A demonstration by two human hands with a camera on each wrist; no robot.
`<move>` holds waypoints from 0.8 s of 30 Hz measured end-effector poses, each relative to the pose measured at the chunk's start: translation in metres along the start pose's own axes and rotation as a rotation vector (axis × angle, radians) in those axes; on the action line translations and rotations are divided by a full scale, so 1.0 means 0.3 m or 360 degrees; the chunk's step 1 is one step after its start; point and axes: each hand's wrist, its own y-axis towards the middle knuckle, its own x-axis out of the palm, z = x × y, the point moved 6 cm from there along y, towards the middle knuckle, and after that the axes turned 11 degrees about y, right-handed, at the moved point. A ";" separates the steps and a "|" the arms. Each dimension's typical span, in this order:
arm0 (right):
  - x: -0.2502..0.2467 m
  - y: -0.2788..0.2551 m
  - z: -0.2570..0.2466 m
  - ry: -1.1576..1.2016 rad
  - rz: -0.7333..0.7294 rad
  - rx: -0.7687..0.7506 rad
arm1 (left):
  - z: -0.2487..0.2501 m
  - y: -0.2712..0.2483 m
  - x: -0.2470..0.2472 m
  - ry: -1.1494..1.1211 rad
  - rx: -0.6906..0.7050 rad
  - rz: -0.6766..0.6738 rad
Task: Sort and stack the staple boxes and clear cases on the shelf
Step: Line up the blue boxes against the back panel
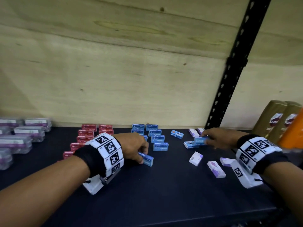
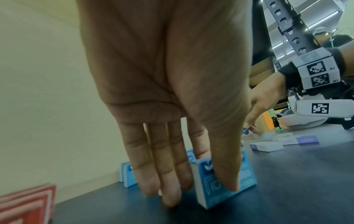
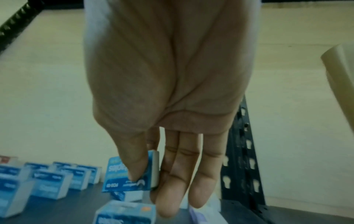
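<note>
My left hand (image 1: 142, 157) pinches a blue staple box (image 1: 147, 159) standing on edge on the dark shelf (image 1: 164, 194), just in front of the blue rows. In the left wrist view the thumb lies across that box's (image 2: 226, 181) face, with the fingers (image 2: 168, 181) behind it. My right hand (image 1: 205, 138) holds another blue staple box (image 1: 200, 140) between thumb and fingers. In the right wrist view this box (image 3: 122, 174) hangs slightly above more blue boxes (image 3: 124, 212). Red staple boxes (image 1: 86, 136) and blue staple boxes (image 1: 155, 136) stand in rows at the back. Stacked clear cases (image 1: 21, 136) sit far left.
Several white-and-purple boxes (image 1: 215, 169) lie scattered near my right wrist, and one loose blue box (image 1: 177, 134) lies between the groups. Tan bottles (image 1: 278, 122) and an orange object (image 1: 293, 128) stand at the right. A black upright (image 1: 229, 79) crosses the plywood back wall.
</note>
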 end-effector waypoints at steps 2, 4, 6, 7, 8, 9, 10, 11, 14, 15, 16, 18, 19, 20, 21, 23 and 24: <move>-0.008 0.001 -0.040 0.0070 -0.0029 -0.0068 | -0.027 -0.015 -0.004 0.0062 -0.0093 -0.0010; -0.005 -0.002 -0.090 0.0117 -0.0058 -0.0149 | -0.045 -0.026 -0.004 0.0106 -0.0166 -0.0037; 0.008 -0.012 -0.154 0.0213 -0.0103 -0.0226 | -0.054 -0.032 -0.002 0.0126 -0.0210 -0.0076; 0.018 -0.015 -0.184 0.0251 -0.0122 -0.0255 | -0.055 -0.036 -0.001 0.0139 -0.0223 -0.0090; 0.027 -0.020 -0.215 0.0266 -0.0138 -0.0286 | -0.053 -0.038 -0.002 0.0155 -0.0230 -0.0097; 0.035 -0.023 -0.241 0.0262 -0.0149 -0.0309 | -0.050 -0.040 -0.003 0.0173 -0.0234 -0.0100; 0.040 -0.025 -0.266 0.0256 -0.0154 -0.0331 | -0.047 -0.042 -0.004 0.0193 -0.0236 -0.0105; 0.041 -0.029 -0.287 0.0246 -0.0154 -0.0351 | -0.043 -0.044 -0.005 0.0211 -0.0235 -0.0115; 0.032 -0.038 -0.338 0.0204 -0.0146 -0.0384 | -0.033 -0.052 -0.009 0.0218 -0.0216 -0.0158; 0.029 -0.040 -0.352 0.0174 -0.0136 -0.0387 | -0.029 -0.052 -0.010 0.0217 -0.0197 -0.0166; 0.028 -0.045 -0.368 0.0133 -0.0122 -0.0390 | -0.024 -0.052 -0.012 0.0227 -0.0178 -0.0170; 0.043 -0.049 -0.397 0.0039 -0.0120 -0.0405 | -0.013 -0.048 -0.015 0.0266 -0.0158 -0.0175; 0.057 -0.048 -0.413 0.0000 -0.0128 -0.0422 | -0.008 -0.045 -0.016 0.0286 -0.0157 -0.0183; 0.072 -0.047 -0.430 -0.0020 -0.0138 -0.0440 | -0.005 -0.044 -0.016 0.0303 -0.0156 -0.0195; 0.085 -0.045 -0.443 -0.0023 -0.0143 -0.0461 | 0.000 -0.043 -0.017 0.0317 -0.0154 -0.0204; 0.105 -0.036 -0.473 -0.0025 -0.0138 -0.0514 | 0.003 -0.043 -0.019 0.0328 -0.0151 -0.0224; 0.113 -0.032 -0.486 -0.0041 -0.0140 -0.0537 | 0.003 -0.044 -0.020 0.0324 -0.0152 -0.0231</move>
